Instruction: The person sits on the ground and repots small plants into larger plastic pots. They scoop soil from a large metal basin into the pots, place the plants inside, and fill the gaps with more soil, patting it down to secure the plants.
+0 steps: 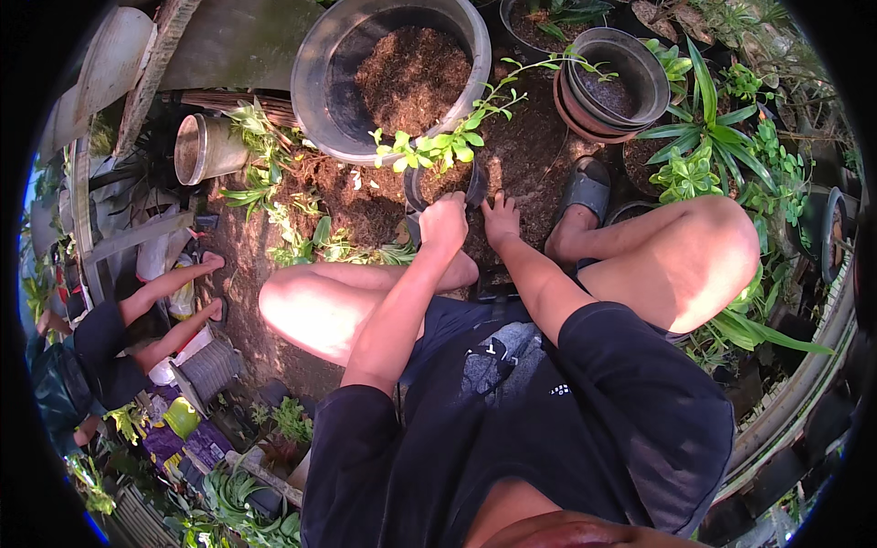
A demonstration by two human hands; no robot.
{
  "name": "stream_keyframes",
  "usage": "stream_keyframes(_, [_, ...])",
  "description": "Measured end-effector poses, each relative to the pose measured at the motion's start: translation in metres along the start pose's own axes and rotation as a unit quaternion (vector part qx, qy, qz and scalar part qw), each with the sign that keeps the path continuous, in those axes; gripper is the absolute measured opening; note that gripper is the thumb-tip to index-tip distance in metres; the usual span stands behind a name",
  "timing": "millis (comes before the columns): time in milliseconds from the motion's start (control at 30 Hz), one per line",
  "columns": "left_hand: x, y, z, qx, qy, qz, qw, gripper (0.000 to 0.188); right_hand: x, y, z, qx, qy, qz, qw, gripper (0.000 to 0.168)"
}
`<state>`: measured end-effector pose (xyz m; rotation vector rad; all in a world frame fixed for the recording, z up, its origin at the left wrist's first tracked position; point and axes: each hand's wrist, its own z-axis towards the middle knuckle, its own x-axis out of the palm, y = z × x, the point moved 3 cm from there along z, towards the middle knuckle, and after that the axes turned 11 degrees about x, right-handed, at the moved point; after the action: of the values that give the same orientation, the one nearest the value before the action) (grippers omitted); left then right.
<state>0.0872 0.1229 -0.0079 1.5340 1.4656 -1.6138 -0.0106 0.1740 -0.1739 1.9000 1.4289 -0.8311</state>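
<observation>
A small black plant pot (477, 186) with soil in it stands on the ground between my feet. From it a leafy green plant (449, 145) with long thin stems leans up to the right. My left hand (444, 220) is closed on the pot's near rim, its fingertips hidden. Just right of the pot, my right hand (501, 218) rests low over the dark soil with fingers apart, holding nothing. Behind the small pot, a large grey-black tub (315, 96) holds a heap of loose brown soil (415, 79).
Stacked pots (620, 82) stand at the upper right, near potted leafy plants (712, 137). A dirty plastic pot (212, 149) lies tipped at the left beside uprooted plants (257, 188). Another person (103, 349) is at far left, by a ribbed grey spool (205, 370).
</observation>
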Motion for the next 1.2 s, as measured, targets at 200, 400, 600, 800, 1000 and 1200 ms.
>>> stream_keyframes(200, [0.022, -0.005, 0.003, 0.019, -0.029, -0.036, 0.999, 0.011, -0.030, -0.019, 0.028, 0.020, 0.049, 0.164, 0.985, 0.037])
stream_keyframes(400, [0.078, -0.039, 0.035, 0.127, -0.003, 0.041, 0.991, 0.012, -0.058, -0.117, 0.109, 0.130, -0.026, 0.548, 0.826, 0.029])
stream_keyframes(600, [0.092, -0.050, 0.038, 0.034, 0.057, -0.084, 0.994, 0.022, -0.152, -0.090, 0.064, 0.044, -0.108, 0.450, 0.886, 0.028])
stream_keyframes(800, [0.024, -0.007, 0.055, -0.121, 0.268, -0.043, 0.955, 0.049, -0.167, -0.067, 0.040, -0.037, -0.074, 0.373, 0.924, 0.053])
stream_keyframes(1000, [0.059, 0.059, 0.048, -0.123, 0.131, -0.094, 0.979, 0.035, -0.191, -0.048, 0.020, 0.000, 0.151, 0.348, 0.925, 0.049])
stream_keyframes(1200, [0.123, 0.059, 0.030, -0.279, 0.132, -0.617, 0.724, 0.032, -0.159, -0.056, 0.043, 0.027, 0.124, 0.323, 0.938, 0.041])
